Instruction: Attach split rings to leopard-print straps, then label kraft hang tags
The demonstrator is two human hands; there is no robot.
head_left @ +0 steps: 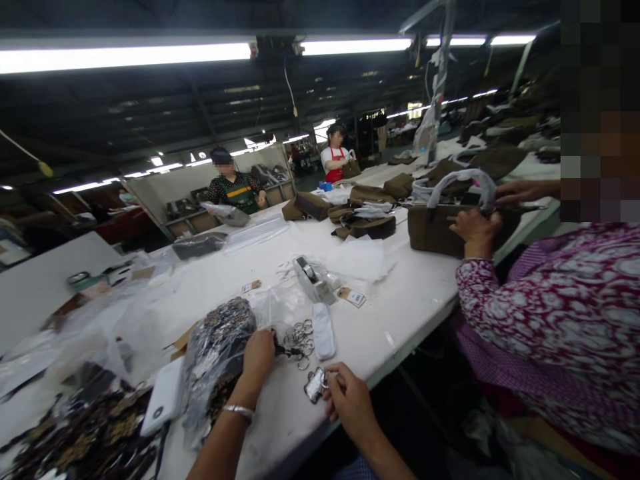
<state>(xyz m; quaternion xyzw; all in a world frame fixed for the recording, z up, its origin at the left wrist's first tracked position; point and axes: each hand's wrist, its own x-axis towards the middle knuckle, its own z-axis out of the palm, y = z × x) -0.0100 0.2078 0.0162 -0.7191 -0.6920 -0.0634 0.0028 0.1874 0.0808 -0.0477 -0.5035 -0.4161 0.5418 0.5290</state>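
Note:
My right hand (350,400) is closed in a pinch at the table's front edge. It grips a key-ring charm (315,385) with a shiny silvery face and a metal ring. My left hand (260,357) is closed beside a clear plastic bag (220,340) full of dark and tan pieces. A short dark piece shows at its fingertips, but what those fingers hold is partly hidden. Just beyond it lies a small pile of metal split rings (303,335). A pale, flat, oblong packet (324,331) rests right of the rings.
A tape dispenser (314,280) and paper tags (353,297) lie farther in. At left are a white power bank (163,396) and a heap of dark charms (95,433). On the right, a co-worker's hands (477,230) touch a brown handbag (435,230). Two people stand across the table.

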